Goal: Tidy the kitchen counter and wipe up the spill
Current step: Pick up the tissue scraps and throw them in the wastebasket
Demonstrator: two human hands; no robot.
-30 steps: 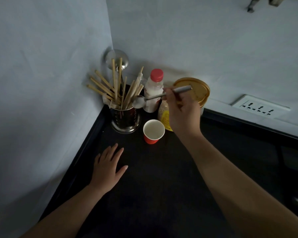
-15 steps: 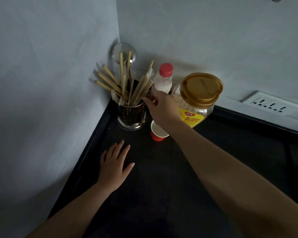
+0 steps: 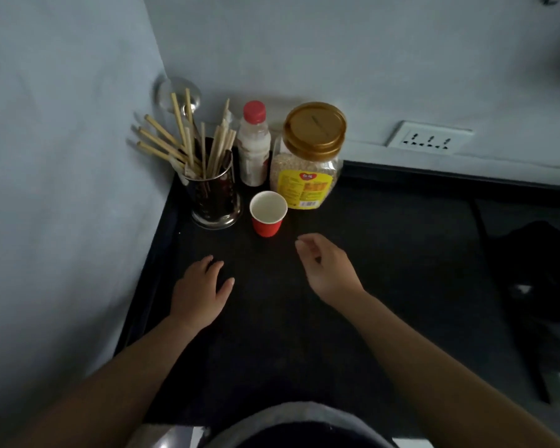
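I've got both hands empty: left hand (image 3: 201, 292) flat on the black counter (image 3: 385, 270) just short and left of the red paper cup (image 3: 267, 213), right hand (image 3: 328, 270) hovering, fingers loosely curled, short and right of it. Behind the cup stand the steel chopstick holder (image 3: 215, 202), red-capped bottle (image 3: 253, 147) and gold-lidded jar (image 3: 307, 163). Tidying looks about done to me; nothing wet shows, so the next move calls for a cloth.

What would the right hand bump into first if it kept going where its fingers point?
Probably the red cup. The right hand aims its loosely curled fingers at it across the dark counter, with nothing between. Depth is unclear, so it might pass above.
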